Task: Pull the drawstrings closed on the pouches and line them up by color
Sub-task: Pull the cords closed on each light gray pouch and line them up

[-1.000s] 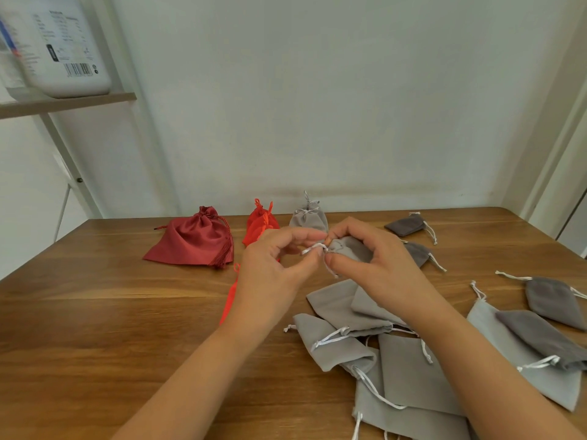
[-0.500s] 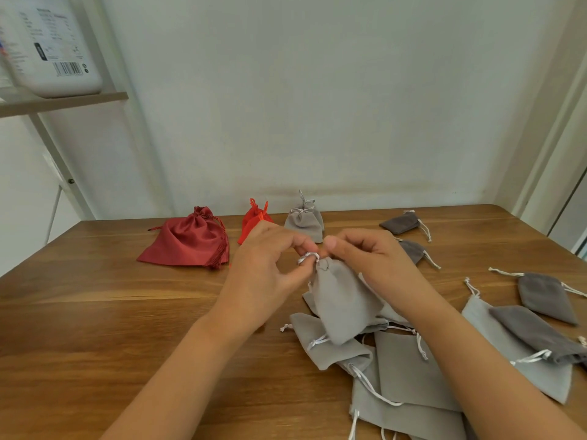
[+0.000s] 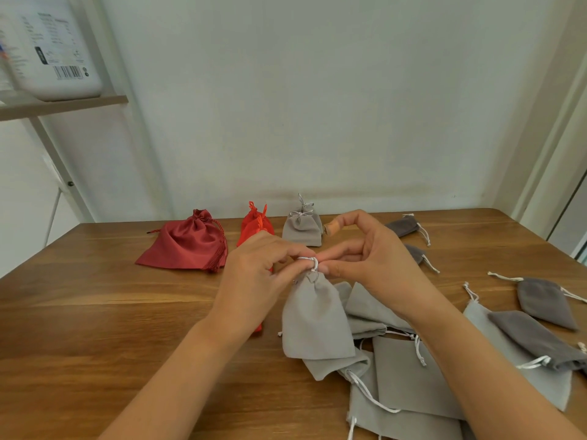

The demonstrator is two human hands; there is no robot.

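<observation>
Along the back of the table (image 3: 95, 312), from the left, lie a dark red pouch (image 3: 187, 246), a bright red pouch (image 3: 255, 222) and a closed grey pouch (image 3: 301, 228), side by side like the start of a row.

In front of them the left hand (image 3: 257, 277) hovers knuckles up with its wrist off the wood. Its thumb and curled fingers pinch the white cord (image 3: 309, 262) at the neck of a light grey pouch (image 3: 316, 322). That pouch hangs from the cord, its mouth already gathered and its lower edge over the loose ones below.

To finish this well, I'd say the two hands should draw the cord ends straight apart and level. The gathers then close evenly and the neck doesn't twist. A short, firm tug ought to do, since the velvety cloth looks likely to grip the cord.

The right hand (image 3: 371, 265) faces the left, palm turned inward. Its thumb and lower fingers are pressed together on the same cord, as far as I can tell. Its forefinger arches up clear of the work and wears a plaster (image 3: 332, 229) at the tip.

Below it lies a heap of open light grey pouches (image 3: 409, 382). Further right, dark grey pouches (image 3: 540, 296) are scattered, none yet lined up.
</observation>
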